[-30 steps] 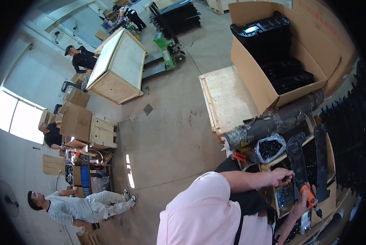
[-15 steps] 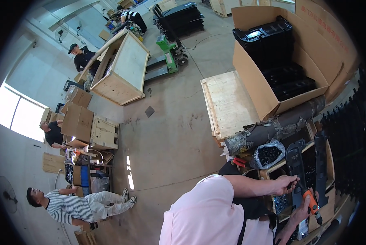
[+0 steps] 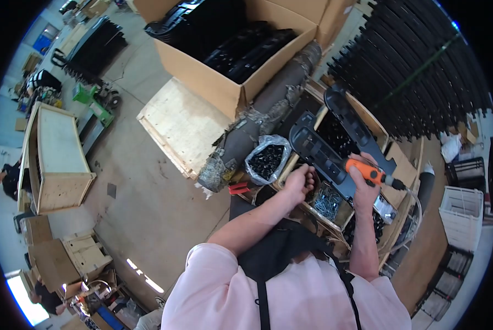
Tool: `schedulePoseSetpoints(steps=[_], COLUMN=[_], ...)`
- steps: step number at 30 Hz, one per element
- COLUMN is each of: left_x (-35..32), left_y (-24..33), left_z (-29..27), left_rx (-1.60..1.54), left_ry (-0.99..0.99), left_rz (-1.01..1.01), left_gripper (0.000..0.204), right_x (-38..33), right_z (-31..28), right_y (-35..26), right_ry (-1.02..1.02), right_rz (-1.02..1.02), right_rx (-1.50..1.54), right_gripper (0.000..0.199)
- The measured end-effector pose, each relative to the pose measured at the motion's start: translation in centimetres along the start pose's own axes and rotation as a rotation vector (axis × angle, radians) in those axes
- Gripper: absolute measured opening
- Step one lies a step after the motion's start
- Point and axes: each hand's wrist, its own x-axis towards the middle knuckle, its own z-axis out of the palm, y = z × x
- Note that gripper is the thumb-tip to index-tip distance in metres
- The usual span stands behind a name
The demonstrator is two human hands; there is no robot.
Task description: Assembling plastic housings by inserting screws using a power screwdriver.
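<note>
My right hand (image 3: 364,181) is wrapped round an orange power screwdriver (image 3: 367,171). Its orange end lies over a long black plastic panel (image 3: 319,148), and its black end points right, towards a pale hose. At the panel's near left edge my left hand (image 3: 300,181) has its fingers curled together; anything between them is hidden. A second black panel (image 3: 350,118) lies beyond the first. Both rest across a wooden parts box (image 3: 321,219) with compartments. One compartment holds silvery screws (image 3: 327,202), others small black pieces.
Left of the box stands a clear bag of small black parts (image 3: 268,160), with red-handled pliers (image 3: 238,188) near it. Behind is a carton (image 3: 202,74) of black panels beside a ragged wrapped roll (image 3: 257,124). Black parts (image 3: 417,71) stack at far right. People work at far left.
The view has swung right, so the bench sits nearer the middle. The screwdriver has turned from pointing down to lying more level across the panel. My left hand stays by the panel, fingers curled.
</note>
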Motion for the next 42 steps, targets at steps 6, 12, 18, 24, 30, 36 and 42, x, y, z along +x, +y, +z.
schedulePoseSetpoints(steps=[6, 12, 18, 24, 30, 36, 42], left_x=[0.5, 1.2, 1.5, 2.4, 2.8, 2.8, 2.2], left_y=[0.7, 1.2, 1.3, 0.9, 0.2, 0.0, 0.8], left_z=[0.0, 0.2, 0.2, -0.4, -0.2, 0.6, -0.1], left_rx=[0.234, 0.350, 0.429, 0.453, 0.450, 0.491, 0.555], left_ry=[0.156, 0.153, 0.079, 0.028, 0.058, 0.090, 0.119], left_rz=[-0.036, 0.000, -0.017, 0.056, 0.208, 0.217, 0.232], left_gripper=[0.039, 0.062, 0.067, 0.065, 0.060, 0.060, 0.063], right_x=[0.6, -0.2, -0.4, -0.6, -0.5, 0.0, 0.0], right_z=[0.6, 1.5, 1.8, 2.6, 3.6, 2.7, 3.5], right_y=[0.8, 1.4, 2.1, 2.4, 2.1, 3.4, -0.2], right_ry=[-0.090, -0.136, -0.165, -0.226, -0.345, -0.390, -0.385], right_rz=[0.075, 0.112, 0.110, 0.068, 0.089, 0.051, 0.042], right_rx=[-0.019, -0.073, -0.113, -0.180, -0.367, -0.358, -0.279], right_gripper=[0.050, 0.050, 0.049, 0.048, 0.035, 0.042, 0.049])
